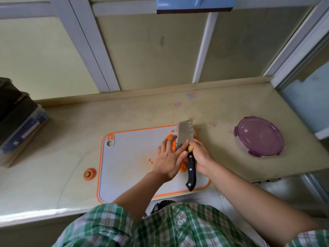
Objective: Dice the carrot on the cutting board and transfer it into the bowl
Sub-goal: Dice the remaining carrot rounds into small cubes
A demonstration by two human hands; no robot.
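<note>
A white cutting board (133, 157) with an orange rim lies on the counter in front of me. Diced carrot (183, 167) lies in a pile on its right part, mostly hidden under my hands. A cleaver (185, 132) with a black handle stands on the pile, blade pointing away from me. My right hand (201, 155) pinches the cleaver at the base of the blade, leaving the handle free. My left hand (169, 159) lies with straight fingers across the flat of the blade. The bowl (259, 136), a clear container under a purple lid, sits to the right of the board.
A cut carrot top (89, 173) lies on the counter left of the board. A few carrot bits (150, 160) are scattered on the board. Dark stacked boxes (16, 122) stand at the far left. The wall runs along the back of the counter.
</note>
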